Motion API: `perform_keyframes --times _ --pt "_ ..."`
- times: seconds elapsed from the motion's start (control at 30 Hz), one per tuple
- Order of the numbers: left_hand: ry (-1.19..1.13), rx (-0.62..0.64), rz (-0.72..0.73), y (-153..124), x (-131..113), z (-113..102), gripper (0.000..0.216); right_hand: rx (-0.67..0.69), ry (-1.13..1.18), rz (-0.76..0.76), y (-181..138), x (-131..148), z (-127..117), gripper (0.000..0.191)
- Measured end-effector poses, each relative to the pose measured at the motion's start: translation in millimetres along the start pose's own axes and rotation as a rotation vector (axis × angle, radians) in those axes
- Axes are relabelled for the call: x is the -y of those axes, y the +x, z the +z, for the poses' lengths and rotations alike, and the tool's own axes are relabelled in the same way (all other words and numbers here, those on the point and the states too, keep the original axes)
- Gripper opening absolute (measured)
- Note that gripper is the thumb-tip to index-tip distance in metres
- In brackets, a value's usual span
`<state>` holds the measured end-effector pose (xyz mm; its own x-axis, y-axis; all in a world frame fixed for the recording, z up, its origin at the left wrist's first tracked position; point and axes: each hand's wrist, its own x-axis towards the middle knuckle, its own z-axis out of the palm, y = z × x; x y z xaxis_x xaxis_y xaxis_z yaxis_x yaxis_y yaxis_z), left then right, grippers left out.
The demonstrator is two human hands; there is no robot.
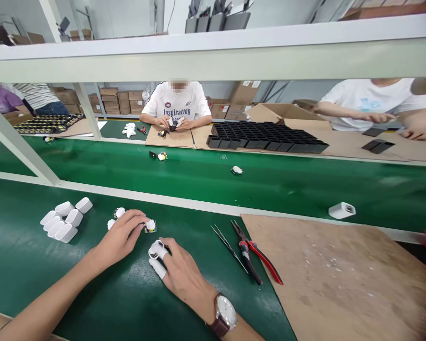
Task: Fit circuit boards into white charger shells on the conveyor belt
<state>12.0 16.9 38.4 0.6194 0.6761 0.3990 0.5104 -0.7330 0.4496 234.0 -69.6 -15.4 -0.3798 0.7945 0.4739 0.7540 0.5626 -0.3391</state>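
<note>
Head view: right grip (184,270) pinches a white casing (156,249); left grip (119,237) touches a circuit board (151,226), closure unclear.

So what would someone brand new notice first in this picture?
Probably the right hand, low in the middle, holding a white casing, with the left hand at a small circuit board beside it. Then the red-and-black pliers, lying to their right. Beyond the green belt, the rows of black cases stand out too.
</note>
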Motion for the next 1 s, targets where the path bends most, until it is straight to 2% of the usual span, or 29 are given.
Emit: perform_keyframes --times 0.1,0.17,0.37,0.53,0.63,0.73,0.8,0.87,0.93,1.0 --pt "-0.056 0.003 -0.002 -17.5 -16.0 0.9 0.024 -0.005 0.124 0.066 1.6 -6.4 -9.2 0.057" --pt "-0.040 0.027 0.031 -29.7 -22.7 10.1 0.024 -0.009 0.119 0.073 1.8 -10.7 -13.8 0.063" --pt "0.038 0.025 0.128 -40.3 -20.3 33.6 0.023 -0.046 0.076 0.079 -0.3 -22.3 -17.3 0.047" --pt "-0.027 -0.018 0.183 -34.1 -20.1 35.1 0.022 -0.116 0.033 0.089 -3.5 -34.2 -20.9 0.038" --pt "-0.087 -0.026 0.165 -32.3 -19.4 36.6 0.015 -0.123 -0.015 0.072 -2.8 -37.0 -21.5 0.032" --pt "-0.082 -0.013 0.141 -30.9 -16.9 36.7 0.020 -0.108 -0.139 0.062 0.1 -40.3 -26.2 0.028" --pt "-0.050 -0.004 0.168 -29.7 -15.0 35.4 0.025 -0.085 -0.273 0.120 -0.9 -45.6 -34.2 0.027" --pt "-0.028 0.008 0.217 -28.3 -13.0 34.6 0.025 -0.044 -0.434 0.268 -6.9 -53.2 -45.8 0.026" --pt "-0.045 0.018 0.252 -27.3 -10.6 36.4 0.020 0.052 -0.605 0.445 -16.7 -61.4 -58.1 0.026" --pt "-0.088 0.007 0.253 -27.7 -7.5 41.8 0.016 0.188 -0.726 0.524 -26.8 -67.8 -67.9 0.029"
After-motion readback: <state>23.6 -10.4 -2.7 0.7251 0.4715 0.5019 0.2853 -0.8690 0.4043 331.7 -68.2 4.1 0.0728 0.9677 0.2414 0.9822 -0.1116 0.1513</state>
